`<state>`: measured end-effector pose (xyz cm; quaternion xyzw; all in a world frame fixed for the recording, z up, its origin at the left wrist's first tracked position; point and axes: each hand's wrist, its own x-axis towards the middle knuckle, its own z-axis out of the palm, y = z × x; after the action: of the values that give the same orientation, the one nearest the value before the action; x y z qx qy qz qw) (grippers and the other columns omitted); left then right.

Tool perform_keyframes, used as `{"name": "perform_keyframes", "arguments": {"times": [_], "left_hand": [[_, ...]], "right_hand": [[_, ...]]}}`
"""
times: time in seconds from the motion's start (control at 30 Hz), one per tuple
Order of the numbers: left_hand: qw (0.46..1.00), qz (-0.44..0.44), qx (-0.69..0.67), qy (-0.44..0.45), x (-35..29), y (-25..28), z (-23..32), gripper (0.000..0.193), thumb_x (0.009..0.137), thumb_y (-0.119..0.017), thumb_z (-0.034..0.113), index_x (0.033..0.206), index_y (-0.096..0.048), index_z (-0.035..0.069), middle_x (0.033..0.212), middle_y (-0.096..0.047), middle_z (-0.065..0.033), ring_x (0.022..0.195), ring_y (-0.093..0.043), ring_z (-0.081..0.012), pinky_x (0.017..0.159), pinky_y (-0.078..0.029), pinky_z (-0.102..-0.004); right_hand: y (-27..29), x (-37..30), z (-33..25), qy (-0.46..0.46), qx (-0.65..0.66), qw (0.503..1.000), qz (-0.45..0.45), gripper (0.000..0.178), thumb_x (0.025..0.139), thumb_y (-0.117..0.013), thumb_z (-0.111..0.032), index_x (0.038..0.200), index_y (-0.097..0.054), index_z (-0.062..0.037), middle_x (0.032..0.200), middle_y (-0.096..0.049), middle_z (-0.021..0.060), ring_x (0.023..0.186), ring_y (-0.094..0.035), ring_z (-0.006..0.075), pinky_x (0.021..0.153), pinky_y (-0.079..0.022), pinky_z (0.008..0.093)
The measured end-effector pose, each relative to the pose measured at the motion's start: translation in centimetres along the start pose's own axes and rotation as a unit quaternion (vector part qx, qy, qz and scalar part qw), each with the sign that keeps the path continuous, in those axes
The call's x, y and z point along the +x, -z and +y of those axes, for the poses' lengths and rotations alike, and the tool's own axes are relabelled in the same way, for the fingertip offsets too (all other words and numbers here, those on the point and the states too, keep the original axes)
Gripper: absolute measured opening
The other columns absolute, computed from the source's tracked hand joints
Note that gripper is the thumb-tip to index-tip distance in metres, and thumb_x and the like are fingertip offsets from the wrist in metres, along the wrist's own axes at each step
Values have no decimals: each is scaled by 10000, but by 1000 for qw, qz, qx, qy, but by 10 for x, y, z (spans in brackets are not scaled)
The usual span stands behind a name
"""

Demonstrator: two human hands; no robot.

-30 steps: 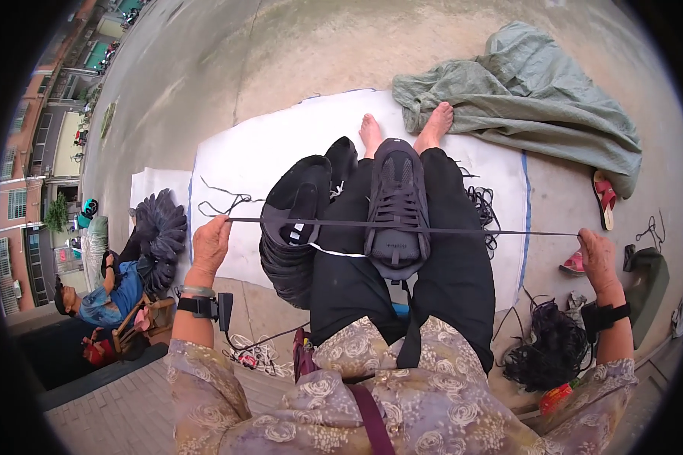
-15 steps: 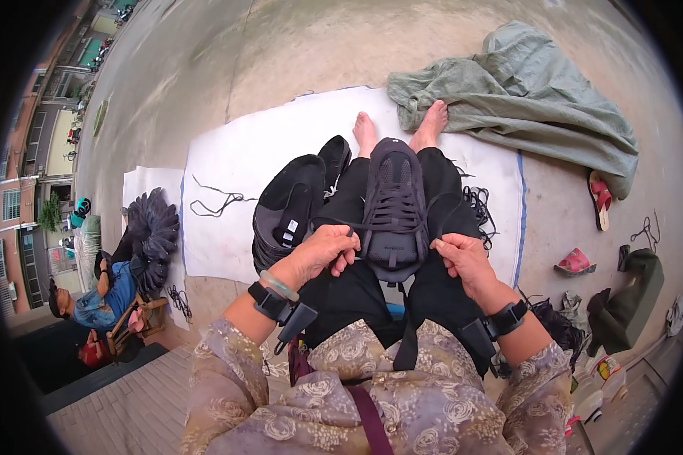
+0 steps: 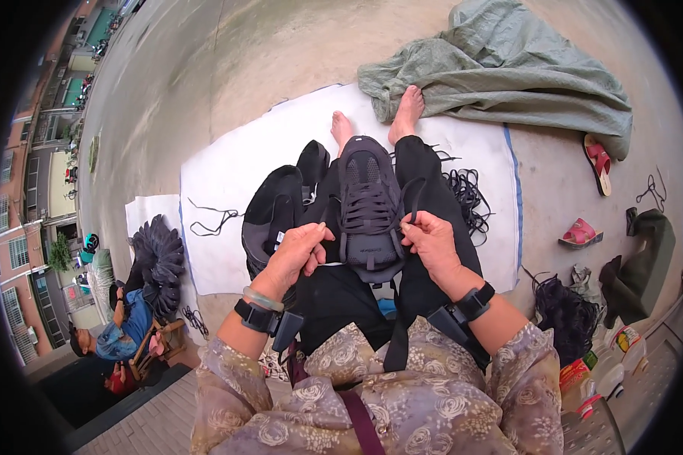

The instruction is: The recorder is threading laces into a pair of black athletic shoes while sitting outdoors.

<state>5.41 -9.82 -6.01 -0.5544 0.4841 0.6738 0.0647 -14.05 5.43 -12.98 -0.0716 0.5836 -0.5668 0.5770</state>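
In the head view, the only one there was, I saw a dark grey shoe [image 3: 369, 206] with a mesh front resting on the person's lap, between legs in black trousers [image 3: 440, 193], its toe pointing away and its tongue end toward the body. A thin, flat, dark lace [image 3: 364, 196] ran across it in close rows. The shoe lay between the two bare hands, slightly farther out than either. The left hand [image 3: 299, 249] was just beside the tongue, fingers curled, thumb and forefinger closed on a strand at that edge. The right hand [image 3: 431, 236] was nearer still to the opposite edge, its thumb and fingertips pinching the other strand, which rose from them in a loose loop; whether either lace tip was through an eyelet was too small to tell. To my eye, doing this well called for pinching close to the tip, keeping the strand flat rather than twisted, drawing both sides to equal tension and letting the thighs steady the shoe. Left of the lap, nested black shoe uppers [image 3: 269, 208] stood near the left hand, and beyond the right leg a tangle of black laces [image 3: 469, 199] lay on a white sheet [image 3: 231, 171].
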Motion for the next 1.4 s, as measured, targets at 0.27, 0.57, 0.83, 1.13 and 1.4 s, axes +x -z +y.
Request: {"name": "perform_keyframes", "arguments": {"times": [0.27, 0.57, 0.83, 1.13, 1.4], "left_hand": [[999, -37, -1, 28, -2, 4, 4, 263, 939, -498, 295, 915, -585, 49, 550, -468, 10, 376, -314, -23, 350, -235, -176], [997, -34, -54, 52, -4, 14, 5, 188, 908, -527, 209, 870, -592, 37, 594, -517, 4, 382, -372, -43, 357, -254, -169], [969, 100, 128, -188, 2, 4, -6, 259, 889, -563, 241, 903, -673, 8, 769, -600, -7, 762, -533, -93, 712, -405, -245], [960, 150, 42, -231, 23, -10, -27, 264, 929, -512, 238, 756, -573, 49, 618, -434, 67, 561, -381, -19, 505, -341, -215], [968, 150, -98, -177, 36, -23, -36, 217, 848, -598, 144, 718, -466, 31, 560, -457, -34, 457, -399, -77, 428, -343, -280]], "right_hand": [[0, 4, 6, 17, -8, 1000, 9, 32, 839, -607, -72, 824, -621, -47, 664, -537, -43, 576, -489, 22, 495, -371, 166], [-6, 8, 18, 273, -241, 929, 69, 89, 759, -629, -36, 731, -554, 3, 604, -545, 80, 511, -496, 129, 516, -414, 280], [-6, -4, 1, 192, -349, 914, 71, 214, 764, -671, -157, 694, -526, -16, 652, -546, 118, 607, -564, 280, 555, -440, 366], [-16, -13, -8, 319, -537, 779, 58, 201, 791, -622, -143, 691, -496, -21, 653, -503, 138, 627, -531, 347, 568, -431, 421], [-18, -12, -9, 306, -543, 781, 44, 215, 800, -608, -120, 683, -469, -5, 646, -491, 162, 605, -514, 352, 553, -407, 415]]}}
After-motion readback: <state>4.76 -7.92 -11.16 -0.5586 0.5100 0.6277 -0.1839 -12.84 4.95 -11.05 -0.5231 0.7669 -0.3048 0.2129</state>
